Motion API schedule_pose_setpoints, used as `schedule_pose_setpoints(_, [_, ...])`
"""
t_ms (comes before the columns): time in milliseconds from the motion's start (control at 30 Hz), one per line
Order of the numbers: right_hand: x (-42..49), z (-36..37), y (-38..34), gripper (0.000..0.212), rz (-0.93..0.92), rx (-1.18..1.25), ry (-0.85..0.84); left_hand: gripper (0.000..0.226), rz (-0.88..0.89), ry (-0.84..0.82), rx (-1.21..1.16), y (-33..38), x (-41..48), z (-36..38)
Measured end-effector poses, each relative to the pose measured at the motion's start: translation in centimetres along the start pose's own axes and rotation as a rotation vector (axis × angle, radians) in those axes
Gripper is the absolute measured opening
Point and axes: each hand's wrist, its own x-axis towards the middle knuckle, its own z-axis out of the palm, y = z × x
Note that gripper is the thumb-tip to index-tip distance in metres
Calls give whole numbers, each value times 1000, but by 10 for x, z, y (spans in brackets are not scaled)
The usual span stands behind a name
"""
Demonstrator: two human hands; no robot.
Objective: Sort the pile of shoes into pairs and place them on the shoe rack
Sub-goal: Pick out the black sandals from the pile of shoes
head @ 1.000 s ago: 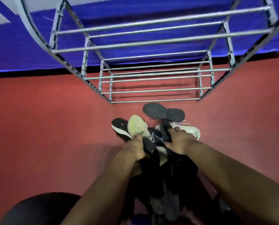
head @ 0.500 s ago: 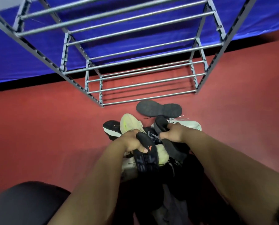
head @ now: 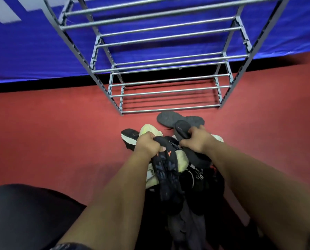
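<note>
Both hands are gripping: the left hand (head: 148, 146) is closing on a dark shoe (head: 166, 170) running near-to-far, the right hand (head: 195, 141) on a grey shoe (head: 184, 134), with the rack (head: 168, 95) lying just beyond.

A red floor (head: 51, 141) carries everything. The grey metal shoe rack (head: 168, 95) stands at its far edge against a blue wall covering, its rails bare. Just in front of the rack lies a dark shoe, sole up (head: 168, 119). Nearer, a black-and-white shoe (head: 129, 135) and a pale yellow-green shoe (head: 148, 129) rest in the heap.
</note>
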Motion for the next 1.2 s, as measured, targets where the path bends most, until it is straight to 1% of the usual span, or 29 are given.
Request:
schedule_pose_setpoints(167, [-30,8,-19,70,-162,84,201,27,66,155,8,2,-27,2])
schedule_pose_setpoints(233, [-42,14,-27,72,-223,99,248,33,73,163,-2,-6,-35,5])
schedule_pose_setpoints(267, [-47,17,-29,73,-246,112,267,41,63,143,-73,-11,-37,7])
schedule_pose_setpoints(333, [-56,23,-33,77,-292,145,304,60,38,67,-304,-20,-39,11])
schedule_pose_setpoints(367, [-59,26,-33,80,-315,158,323,65,24,33,-408,-24,-38,12])
schedule_pose_setpoints(400, [-62,28,-34,84,-334,171,341,65,23,13,-477,-23,-40,11])
schedule_pose_setpoints(467, [-68,32,-37,88,-373,215,375,56,70,-18,-568,-14,-48,6])
schedule_pose_setpoints(533, [-73,34,-42,88,-405,265,409,42,119,-59,-663,-4,-59,1])
schedule_pose_setpoints(600, [-79,35,-47,88,-421,318,420,33,159,-56,-739,3,-64,-3])
schedule_pose_setpoints(633, [-80,35,-48,89,-423,350,406,31,174,-29,-774,6,-66,-5])
schedule_pose_setpoints(700, [-83,36,-50,89,-434,385,369,23,129,66,-838,9,-69,-12])
schedule_pose_setpoints(733, [-84,37,-51,86,-436,389,351,18,90,133,-852,7,-70,-16])
schedule_pose_setpoints(767, [-84,38,-52,80,-429,387,332,15,57,187,-881,4,-67,-19])
schedule_pose_setpoints(833, [-81,41,-52,67,-384,330,297,15,-8,242,-979,-7,-61,-24])
schedule_pose_setpoints(900, [-75,47,-51,51,-298,202,238,18,-83,265,-1043,-23,-50,-28])
schedule_pose_setpoints(933, [-74,49,-51,45,-244,123,197,25,-150,272,-1043,-30,-48,-29])
schedule_pose_setpoints(1000, [-78,54,-55,39,-145,-58,72,36,-257,254,-952,-56,-12,-26])
schedule_pose_setpoints(1067, [-88,54,-66,43,-107,-233,-76,42,-328,146,-728,-64,-11,-27])
schedule_pose_setpoints(1133, [-97,54,-74,45,-123,-357,-154,37,-391,50,-607,-56,-40,-33])
schedule_pose_setpoints(1167, [-100,54,-77,44,-136,-389,-168,36,-375,-6,-558,-59,-31,-32])
schedule_pose_setpoints(1200, [-101,55,-78,43,-136,-387,-176,39,-353,-38,-523,-51,-44,-35])
